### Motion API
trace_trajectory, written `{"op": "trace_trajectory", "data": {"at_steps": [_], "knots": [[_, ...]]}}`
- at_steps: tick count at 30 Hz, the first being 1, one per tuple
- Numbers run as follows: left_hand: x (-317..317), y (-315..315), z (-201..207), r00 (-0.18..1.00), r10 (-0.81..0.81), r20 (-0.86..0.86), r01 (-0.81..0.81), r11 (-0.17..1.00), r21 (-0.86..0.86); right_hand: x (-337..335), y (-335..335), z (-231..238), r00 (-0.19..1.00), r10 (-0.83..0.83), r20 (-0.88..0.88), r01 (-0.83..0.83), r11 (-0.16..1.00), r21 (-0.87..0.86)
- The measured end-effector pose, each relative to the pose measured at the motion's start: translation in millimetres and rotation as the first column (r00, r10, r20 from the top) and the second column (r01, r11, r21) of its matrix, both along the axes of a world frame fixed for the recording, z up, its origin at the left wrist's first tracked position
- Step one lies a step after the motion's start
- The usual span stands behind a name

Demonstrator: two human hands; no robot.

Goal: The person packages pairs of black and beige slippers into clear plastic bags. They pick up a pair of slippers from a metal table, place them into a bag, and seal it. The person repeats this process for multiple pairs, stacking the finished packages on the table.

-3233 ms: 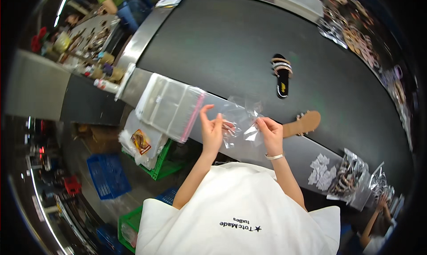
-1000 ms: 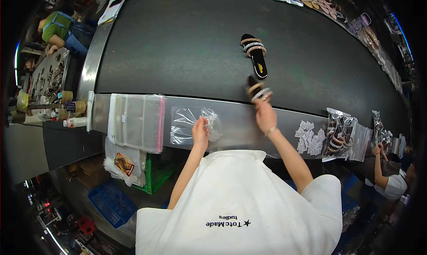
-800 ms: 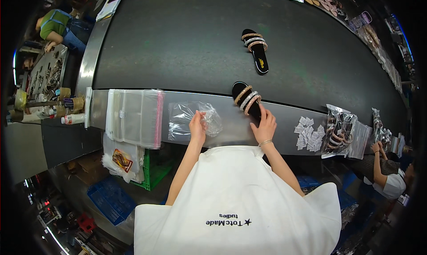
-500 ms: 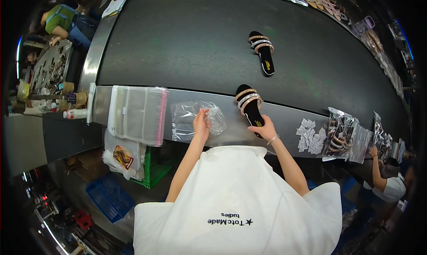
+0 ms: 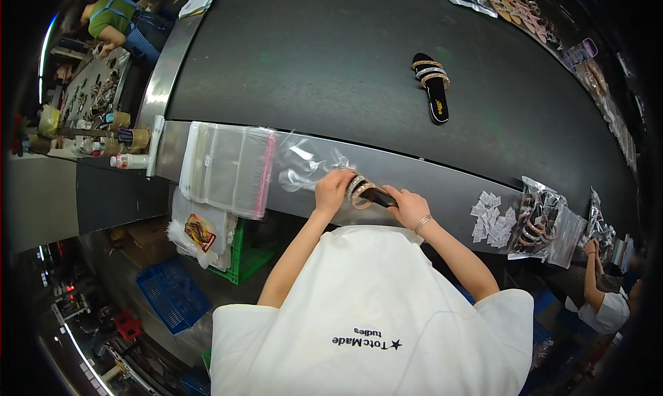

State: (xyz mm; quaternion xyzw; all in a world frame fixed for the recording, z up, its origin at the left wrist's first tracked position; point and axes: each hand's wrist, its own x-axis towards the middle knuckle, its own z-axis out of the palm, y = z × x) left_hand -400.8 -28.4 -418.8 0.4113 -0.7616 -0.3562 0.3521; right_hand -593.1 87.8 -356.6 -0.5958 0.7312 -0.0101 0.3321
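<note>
A black sandal (image 5: 376, 196) with glittery gold and silver straps lies tilted between my hands, its toe pointing left. My right hand (image 5: 410, 209) is closed around its heel end. Beside the straps, my left hand (image 5: 333, 191) pinches the edge of a clear plastic bag (image 5: 298, 175), which spreads out shiny on the steel table edge. The sandal's toe is at the bag's mouth; my left fingers partly hide whether it is inside. Farther off on the dark belt, a matching sandal (image 5: 434, 92) rests sole down.
A stack of clear bags (image 5: 231, 165) with a pink edge sits at left. Small white packets (image 5: 492, 220) and bagged sandals (image 5: 535, 220) lie at right. Below left are a green crate (image 5: 248, 254) and a blue basket (image 5: 173, 296). Co-workers stand far left and far right.
My right hand has brought the nearer sandal off the belt's edge, toward me and left, turning its toe left. My left hand has met it with the bag. The view has shifted slightly.
</note>
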Motion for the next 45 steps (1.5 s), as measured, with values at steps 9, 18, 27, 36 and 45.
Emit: {"op": "trace_trajectory", "data": {"at_steps": [9, 18, 27, 36, 45], "knots": [[-22.5, 24.0, 84.6, 0.962, -0.273, -0.024, 0.269, 0.957, -0.108, 20.4, -84.9, -22.4, -0.007, -0.599, 0.8, 0.793, 0.484, 0.37], [-12.8, 1.6, 87.2, 0.856, 0.251, -0.452, 0.151, 0.716, 0.682, -43.5, -134.1, -38.0, 0.651, -0.665, 0.366, 0.748, 0.479, -0.46], [-13.5, 7.6, 75.9, 0.779, 0.444, -0.442, 0.157, 0.544, 0.824, 39.8, -59.9, 15.5, 0.704, -0.135, 0.697, 0.473, 0.821, -0.319], [-0.8, 6.3, 77.8, 0.853, 0.389, -0.347, 0.111, 0.516, 0.849, 43.1, -60.0, 15.8, 0.647, -0.151, 0.748, 0.504, 0.82, -0.271], [34.7, 5.6, 98.6, 0.142, 0.703, -0.697, 0.857, 0.265, 0.442, 33.7, -59.7, -19.0, 0.696, -0.428, 0.577, 0.615, 0.77, -0.17]]}}
